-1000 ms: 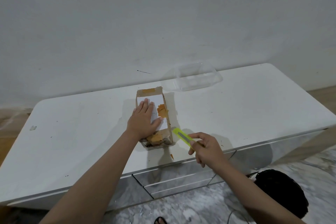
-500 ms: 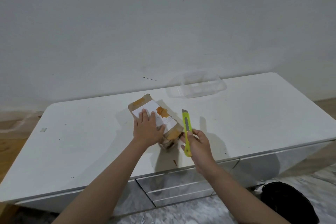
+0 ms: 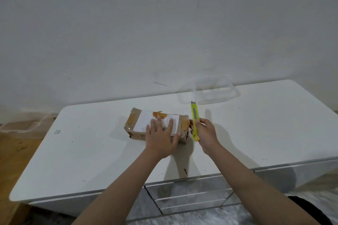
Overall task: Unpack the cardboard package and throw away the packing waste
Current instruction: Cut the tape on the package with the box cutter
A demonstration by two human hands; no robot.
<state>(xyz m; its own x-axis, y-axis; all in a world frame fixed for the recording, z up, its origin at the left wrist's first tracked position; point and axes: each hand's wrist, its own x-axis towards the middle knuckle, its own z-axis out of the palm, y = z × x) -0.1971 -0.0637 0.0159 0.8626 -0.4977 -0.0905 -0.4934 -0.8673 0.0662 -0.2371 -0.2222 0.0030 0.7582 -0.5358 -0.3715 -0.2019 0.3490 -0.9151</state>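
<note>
A small brown cardboard package (image 3: 139, 124) with a white label and orange tape lies crosswise on the white cabinet top (image 3: 87, 151). My left hand (image 3: 161, 139) presses flat on its right half, fingers spread. My right hand (image 3: 204, 133) is closed around a yellow-green utility knife (image 3: 194, 118), held upright just beside the package's right end with the blade tip pointing away from me.
A clear plastic container (image 3: 212, 91) sits at the back of the cabinet by the wall. A small orange tape scrap (image 3: 185, 171) lies near the front edge. A black bin (image 3: 311, 208) shows on the floor at lower right. Drawers run under the front edge.
My left hand has turned the package from lengthwise to crosswise. My right hand has brought the knife from the front edge up beside the package's right end, blade pointing away.
</note>
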